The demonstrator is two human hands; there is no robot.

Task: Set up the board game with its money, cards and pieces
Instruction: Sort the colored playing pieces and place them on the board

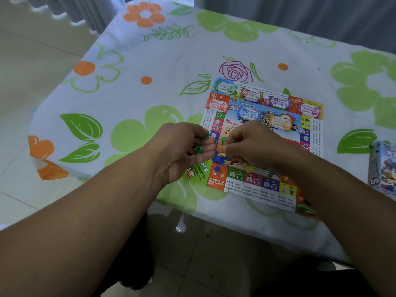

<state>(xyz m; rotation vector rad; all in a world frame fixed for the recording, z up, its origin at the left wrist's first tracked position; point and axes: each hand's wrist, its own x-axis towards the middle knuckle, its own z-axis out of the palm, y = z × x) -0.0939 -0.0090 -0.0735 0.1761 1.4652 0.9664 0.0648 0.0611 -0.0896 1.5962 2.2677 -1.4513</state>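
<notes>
The tablecloth point(171, 67) was white, printed with light green and orange flowers, dark green leaves and a purple outlined rose. The board point(265, 187) had a blue and orange centre, orange corners and green, pink, blue and yellow border squares. The bank notes point(225, 87) were green, brown, purple, pink, red, blue and yellow. The pieces point(196, 149) were green and red. The box point(383, 166) was blue

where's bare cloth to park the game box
Widest free: the tablecloth left of the board, out to the table edge, and the far strip beyond the money stacks. A narrower gap lies between board and game box. Crowded: the board's near half, with loose pieces at the left hand and right hand.
</notes>
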